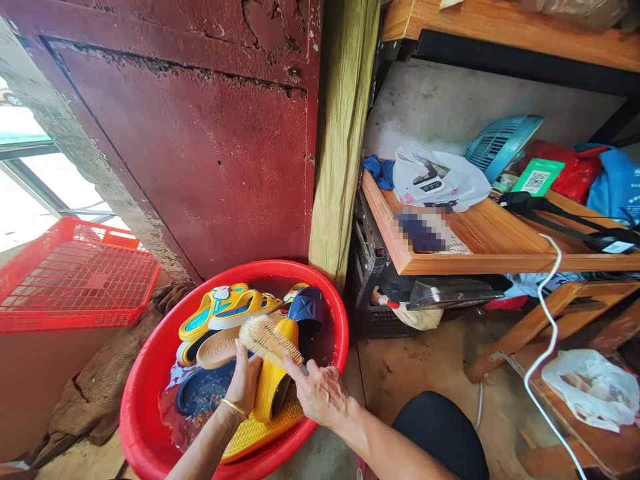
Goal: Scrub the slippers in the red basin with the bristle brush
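Observation:
My right hand (320, 392) is closed around the handle end of a pale-bristled scrub brush (267, 339). The bristles lie over a yellow slipper (273, 393), which my left hand (244, 379) grips from its left side. Both hands are above a red basin (137, 400) of water. In it, several other sandals and slippers lie heaped: a yellow-and-blue sandal (220, 308), a tan-soled shoe (220, 347), a dark blue slipper (306, 310) and a dark round-toed sole (200, 390). A yellow textured sole (265, 433) shows below the held slipper.
A red plastic crate (90, 273) stands at left beside burlap sacking (100, 387). Behind the basin is a maroon door (200, 153). At right, a wooden shelf (480, 263) holds bags and a blue fan (505, 147); a white cable (543, 307) hangs before it, above a black stool seat (440, 433).

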A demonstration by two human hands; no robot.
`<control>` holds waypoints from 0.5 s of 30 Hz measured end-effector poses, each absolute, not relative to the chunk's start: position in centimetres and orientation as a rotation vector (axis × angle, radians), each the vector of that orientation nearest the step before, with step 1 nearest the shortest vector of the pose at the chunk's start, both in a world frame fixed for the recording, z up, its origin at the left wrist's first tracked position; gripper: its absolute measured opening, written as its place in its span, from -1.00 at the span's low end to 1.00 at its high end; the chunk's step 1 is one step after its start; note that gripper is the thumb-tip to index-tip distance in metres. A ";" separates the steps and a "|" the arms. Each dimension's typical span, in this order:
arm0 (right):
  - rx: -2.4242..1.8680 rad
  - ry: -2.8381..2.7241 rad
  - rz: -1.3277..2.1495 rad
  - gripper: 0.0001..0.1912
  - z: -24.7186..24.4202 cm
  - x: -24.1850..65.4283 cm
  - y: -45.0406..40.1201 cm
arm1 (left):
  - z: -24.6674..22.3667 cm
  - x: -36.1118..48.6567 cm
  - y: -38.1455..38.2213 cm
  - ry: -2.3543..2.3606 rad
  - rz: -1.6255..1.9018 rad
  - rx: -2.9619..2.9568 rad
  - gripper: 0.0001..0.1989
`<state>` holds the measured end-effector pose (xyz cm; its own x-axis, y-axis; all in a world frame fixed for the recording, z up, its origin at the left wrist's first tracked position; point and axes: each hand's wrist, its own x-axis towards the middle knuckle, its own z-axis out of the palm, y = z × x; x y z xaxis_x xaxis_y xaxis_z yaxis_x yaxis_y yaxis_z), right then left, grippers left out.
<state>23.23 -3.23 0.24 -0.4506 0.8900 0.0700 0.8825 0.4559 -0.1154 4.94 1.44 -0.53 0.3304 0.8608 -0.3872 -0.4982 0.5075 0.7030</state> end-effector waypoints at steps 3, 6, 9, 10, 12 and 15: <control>-1.691 -2.504 0.168 -0.28 0.1 24.0 -2.2 | -1.1 5.4 1.3 0.893 0.924 0.610 0.02; -1.795 -2.397 0.262 -0.35 -0.3 24.3 -1.3 | -2.4 5.7 1.0 1.055 0.925 0.926 -0.10; -1.883 -2.262 0.344 -0.38 -0.4 24.4 -0.6 | -4.1 5.6 0.8 1.087 0.873 1.265 0.00; -1.905 -2.218 0.367 -0.39 -0.4 24.4 -0.4 | -4.5 5.6 0.8 1.084 0.862 1.343 0.01; -1.917 -2.167 0.392 -0.42 -0.1 24.5 -0.4 | -5.0 5.6 0.7 1.111 0.853 1.446 -0.02; -1.895 -2.205 0.358 -0.43 0.3 24.2 -1.5 | -4.5 5.7 0.7 1.166 0.859 1.418 -0.07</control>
